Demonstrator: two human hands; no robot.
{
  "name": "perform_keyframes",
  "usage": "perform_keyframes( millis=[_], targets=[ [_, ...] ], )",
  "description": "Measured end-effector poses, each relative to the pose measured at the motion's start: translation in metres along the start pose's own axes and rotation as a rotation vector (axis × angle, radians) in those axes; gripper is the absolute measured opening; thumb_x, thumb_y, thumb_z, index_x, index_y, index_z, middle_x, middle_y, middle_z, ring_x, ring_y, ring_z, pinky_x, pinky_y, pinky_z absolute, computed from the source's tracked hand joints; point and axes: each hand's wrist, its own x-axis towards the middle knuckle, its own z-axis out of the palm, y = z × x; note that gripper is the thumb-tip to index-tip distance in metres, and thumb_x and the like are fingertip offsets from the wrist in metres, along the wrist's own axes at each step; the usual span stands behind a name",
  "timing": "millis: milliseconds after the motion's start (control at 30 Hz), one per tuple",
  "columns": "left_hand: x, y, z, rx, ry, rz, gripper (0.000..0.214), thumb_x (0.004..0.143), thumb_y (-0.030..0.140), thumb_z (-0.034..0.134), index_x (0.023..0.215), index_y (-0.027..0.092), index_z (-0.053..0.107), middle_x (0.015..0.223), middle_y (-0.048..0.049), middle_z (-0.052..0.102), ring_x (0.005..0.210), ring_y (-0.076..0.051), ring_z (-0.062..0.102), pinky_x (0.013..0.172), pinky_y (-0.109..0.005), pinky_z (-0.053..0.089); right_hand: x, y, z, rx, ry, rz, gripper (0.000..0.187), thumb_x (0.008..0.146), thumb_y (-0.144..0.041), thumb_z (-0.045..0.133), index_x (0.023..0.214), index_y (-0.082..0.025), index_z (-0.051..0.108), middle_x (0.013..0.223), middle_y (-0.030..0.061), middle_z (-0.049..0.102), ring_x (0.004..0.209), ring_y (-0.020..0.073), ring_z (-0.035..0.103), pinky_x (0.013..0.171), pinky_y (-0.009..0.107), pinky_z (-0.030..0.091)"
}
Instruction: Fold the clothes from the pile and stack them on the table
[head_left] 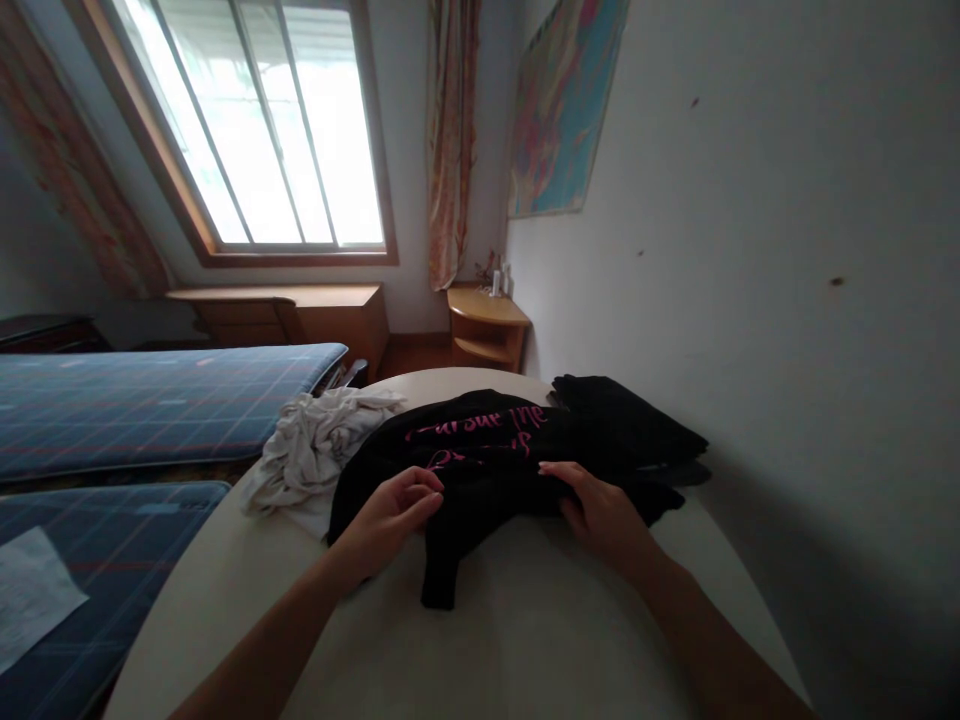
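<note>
A black sweatshirt [480,490] with pink lettering lies spread and partly folded on a pale round-edged table [495,660]. One sleeve, with its cuff, hangs toward me. My left hand [397,510] is at the left part of the sweatshirt, its fingers curled and its thumb closed against them at the cloth. On the other side, my right hand [600,510] has its fingers over a fold of the same sweatshirt and its thumb below, pinching the fabric. Some of the cloth in both grips is hidden.
Left of the sweatshirt sits a crumpled whitish cloth [315,450]. Folded dark clothes [630,425] are stacked at the right, by the wall. Plaid mattresses [150,410] lie left of the table, one bearing a paper sheet [34,590]. A corner shelf [487,305] stands beyond.
</note>
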Motion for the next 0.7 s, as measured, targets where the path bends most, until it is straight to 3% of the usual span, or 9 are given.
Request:
perform_keyframes(
  millis=[100,200,333,467,567,700],
  targets=[
    [-0.003,0.001,0.003,0.158,-0.051,0.054,0.035,0.087,0.053,0.057,0.093,0.018,0.059,0.065,0.0022,0.058,0.061,-0.013,0.055,0.059,-0.024,0.044,-0.003,-0.002,-0.015,0.030,0.027,-0.047,0.042,0.089,-0.013,0.043,0.129,-0.022,0.049,0.101,0.0042,0.071,0.086,0.0164,0.072,0.077,0.028,0.057],
    [-0.003,-0.002,0.001,0.404,0.051,0.128,0.021,0.088,0.038,0.057,0.099,0.020,0.061,0.083,-0.0021,0.065,0.076,-0.016,0.061,0.069,-0.029,0.049,-0.003,-0.014,-0.023,0.093,-0.073,-0.173,0.040,0.089,-0.020,0.040,0.127,-0.021,0.051,0.091,0.0032,0.069,0.074,0.0164,0.068,0.068,0.029,0.052],
    [-0.004,-0.012,-0.002,0.728,0.023,0.222,0.032,0.080,0.022,0.065,0.112,0.024,0.060,0.118,-0.0052,0.063,0.106,-0.022,0.062,0.094,-0.037,0.048,0.003,-0.043,-0.017,0.129,-0.280,-0.223,0.041,0.091,-0.037,0.042,0.124,-0.020,0.059,0.101,0.0081,0.069,0.087,0.0220,0.066,0.077,0.038,0.050],
    [-0.006,-0.021,-0.003,0.884,-0.094,0.210,0.043,0.079,0.022,0.067,0.120,0.024,0.056,0.124,-0.0067,0.063,0.108,-0.025,0.063,0.094,-0.038,0.049,0.006,-0.068,0.003,0.144,-0.476,-0.202,0.061,0.078,-0.059,0.067,0.127,-0.021,0.061,0.114,0.0085,0.067,0.100,0.0246,0.063,0.091,0.041,0.046],
    [-0.006,-0.023,-0.006,0.937,-0.109,0.198,0.041,0.080,0.018,0.064,0.119,0.024,0.055,0.119,-0.0065,0.066,0.107,-0.025,0.065,0.093,-0.036,0.048,0.004,-0.076,0.019,0.078,-0.598,-0.167,0.058,0.074,-0.053,0.076,0.123,-0.024,0.063,0.115,0.0069,0.066,0.103,0.0259,0.061,0.091,0.040,0.046],
    [-0.004,-0.021,-0.013,1.016,-0.101,0.156,0.031,0.080,0.010,0.056,0.107,0.024,0.058,0.102,-0.0034,0.069,0.094,-0.022,0.068,0.079,-0.029,0.048,0.002,-0.078,0.030,-0.050,-0.656,-0.075,0.020,0.086,-0.027,0.067,0.105,-0.022,0.068,0.106,0.0052,0.068,0.093,0.0227,0.064,0.078,0.033,0.048]
  ],
)
